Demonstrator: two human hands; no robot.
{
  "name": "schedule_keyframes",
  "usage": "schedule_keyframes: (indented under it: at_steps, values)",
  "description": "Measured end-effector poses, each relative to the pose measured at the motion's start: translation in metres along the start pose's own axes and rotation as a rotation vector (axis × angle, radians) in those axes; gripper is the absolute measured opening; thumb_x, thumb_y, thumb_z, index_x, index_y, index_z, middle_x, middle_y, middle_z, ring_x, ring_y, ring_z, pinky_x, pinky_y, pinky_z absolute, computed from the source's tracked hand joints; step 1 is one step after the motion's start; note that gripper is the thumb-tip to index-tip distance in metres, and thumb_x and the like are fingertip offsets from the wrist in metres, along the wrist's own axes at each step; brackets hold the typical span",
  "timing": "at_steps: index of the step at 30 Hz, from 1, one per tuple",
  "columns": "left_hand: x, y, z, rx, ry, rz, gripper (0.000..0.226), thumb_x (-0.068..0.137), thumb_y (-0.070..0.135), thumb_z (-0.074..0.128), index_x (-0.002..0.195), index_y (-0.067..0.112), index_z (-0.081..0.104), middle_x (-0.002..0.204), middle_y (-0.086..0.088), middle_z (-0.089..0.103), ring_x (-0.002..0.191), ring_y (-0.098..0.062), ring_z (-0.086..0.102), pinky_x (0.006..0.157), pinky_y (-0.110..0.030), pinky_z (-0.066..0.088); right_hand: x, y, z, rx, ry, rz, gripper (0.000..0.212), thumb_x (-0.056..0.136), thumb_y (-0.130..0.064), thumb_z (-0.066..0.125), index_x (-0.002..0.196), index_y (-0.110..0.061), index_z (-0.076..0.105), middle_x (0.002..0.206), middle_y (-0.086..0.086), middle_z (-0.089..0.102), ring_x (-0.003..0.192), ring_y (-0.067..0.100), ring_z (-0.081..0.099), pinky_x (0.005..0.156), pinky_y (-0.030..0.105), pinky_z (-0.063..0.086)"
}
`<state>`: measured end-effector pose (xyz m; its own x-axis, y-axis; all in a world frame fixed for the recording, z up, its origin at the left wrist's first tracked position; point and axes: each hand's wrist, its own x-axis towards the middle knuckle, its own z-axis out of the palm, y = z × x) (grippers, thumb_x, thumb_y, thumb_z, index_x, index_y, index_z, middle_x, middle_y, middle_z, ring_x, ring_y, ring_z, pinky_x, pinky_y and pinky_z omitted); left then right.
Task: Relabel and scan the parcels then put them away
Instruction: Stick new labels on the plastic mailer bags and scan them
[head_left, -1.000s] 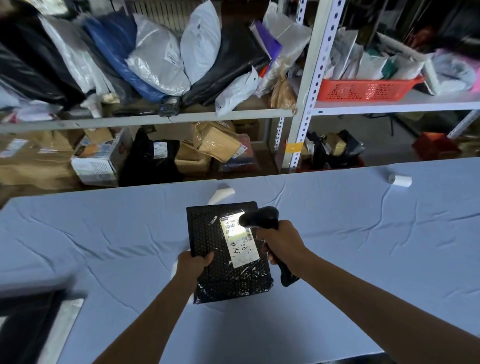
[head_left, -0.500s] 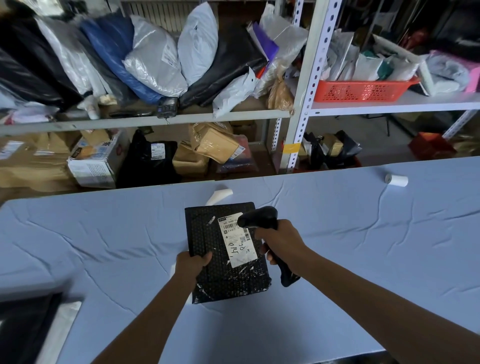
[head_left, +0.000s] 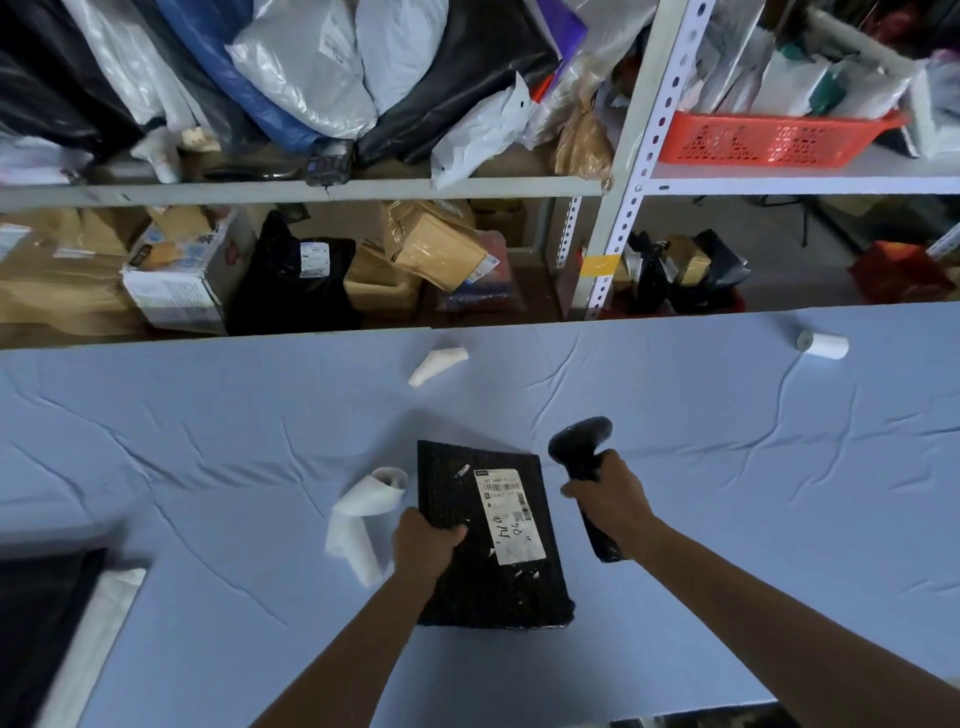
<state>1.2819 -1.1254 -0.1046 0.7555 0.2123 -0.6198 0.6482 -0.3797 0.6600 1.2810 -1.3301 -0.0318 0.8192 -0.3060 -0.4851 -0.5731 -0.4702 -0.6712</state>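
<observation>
The left hand is pinching the black parcel at its left edge, thumb on top, near the middle of the tabletop's near edge. The parcel's long axis is running near-to-far. Its white label is showing a barcode at the far end, with print and handwriting illegible. The right hand is clasping the scanner just beside it, head pointing toward the far edge.

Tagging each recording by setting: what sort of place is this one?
Probably a parcel storeroom or sorting room: metal shelves crammed with poly mailers and cardboard boxes, and the right hand holds a barcode scanner beside a labelled black parcel.
</observation>
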Motion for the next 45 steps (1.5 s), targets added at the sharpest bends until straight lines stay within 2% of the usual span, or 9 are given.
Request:
schedule_keyframes:
  at_steps: [4,9,13,21,27,31,35,40,45]
  values:
    - [-0.007,-0.008,0.012,0.371,0.126,0.126,0.069,0.085,0.025,0.068,0.134,-0.005,0.029,0.132,-0.02,0.043,0.122,-0.033,0.046,0.1,-0.037,0.042,0.028,0.033,0.006,-0.164,0.029,0.035,0.042,0.083,-0.014,0.069,0.112,0.002,0.043,0.106,0.02,0.057,0.089,0.032,0.057,0.069,0.035,0.043]
    - [-0.006,-0.01,-0.004,0.764,0.375,0.299,0.054,0.088,0.04,0.06,0.126,0.009,0.039,0.122,-0.01,0.042,0.113,-0.026,0.04,0.099,-0.031,0.034,0.047,0.048,0.015,-0.315,0.061,0.021,0.043,0.083,-0.014,0.07,0.111,0.004,0.042,0.109,0.025,0.059,0.097,0.039,0.058,0.068,0.033,0.039]
    - [0.033,-0.008,-0.025,0.744,0.633,0.482,0.062,0.062,0.037,0.084,0.105,0.0,0.057,0.099,-0.018,0.053,0.091,-0.037,0.05,0.078,-0.042,0.045,0.058,0.058,0.032,-0.387,0.049,-0.029,0.045,0.082,-0.019,0.071,0.111,0.001,0.041,0.109,0.023,0.058,0.1,0.039,0.057,0.073,0.035,0.042]
    - [0.072,0.001,-0.045,1.028,0.461,0.187,0.072,0.082,0.071,0.045,0.111,0.007,0.06,0.111,-0.01,0.063,0.113,-0.033,0.045,0.092,-0.038,0.035,0.063,0.071,0.051,-0.486,0.108,-0.046,0.05,0.084,-0.024,0.07,0.117,-0.003,0.038,0.11,0.017,0.054,0.106,0.038,0.052,0.071,0.036,0.039]
    - [0.062,0.009,-0.055,0.815,0.431,0.283,0.048,0.087,0.054,0.052,0.094,0.007,0.061,0.09,-0.008,0.062,0.103,-0.031,0.046,0.087,-0.038,0.035,0.05,0.052,0.044,-0.481,0.114,0.061,0.066,0.075,-0.019,0.078,0.121,-0.002,0.034,0.122,0.018,0.043,0.114,0.039,0.046,0.086,0.046,0.044]
    - [0.042,0.028,-0.065,0.301,0.236,0.543,0.054,0.068,0.065,0.063,0.083,0.013,0.062,0.078,-0.004,0.062,0.085,-0.026,0.058,0.074,-0.038,0.047,0.022,0.004,0.043,-0.265,0.236,-0.26,0.073,0.077,-0.011,0.067,0.138,-0.003,0.028,0.13,0.014,0.032,0.12,0.032,0.032,0.101,0.038,0.034]
    - [-0.01,0.058,-0.084,0.176,0.021,0.834,0.044,0.072,0.061,0.063,0.105,0.031,0.063,0.093,0.022,0.061,0.097,0.006,0.05,0.083,-0.015,0.04,-0.014,-0.066,0.042,0.01,0.023,-0.54,0.041,0.09,-0.027,0.061,0.127,-0.016,0.048,0.12,0.001,0.049,0.112,0.016,0.047,0.091,0.022,0.034]
    - [-0.051,0.078,-0.11,0.2,-0.02,0.917,0.04,0.085,0.027,0.069,0.117,0.042,0.05,0.107,0.022,0.053,0.105,0.005,0.042,0.091,-0.022,0.038,-0.036,-0.118,0.025,0.182,-0.238,-0.614,0.011,0.092,-0.023,0.06,0.093,-0.016,0.069,0.092,0.003,0.068,0.086,0.017,0.063,0.08,0.034,0.048]
    - [-0.078,0.09,-0.125,-0.082,-0.115,0.886,0.045,0.069,0.021,0.075,0.11,0.015,0.057,0.097,0.004,0.067,0.09,-0.012,0.065,0.075,-0.029,0.053,-0.059,-0.129,0.012,0.419,-0.175,-0.667,0.006,0.08,-0.002,0.071,0.077,-0.007,0.07,0.081,0.016,0.068,0.075,0.022,0.064,0.068,0.034,0.052]
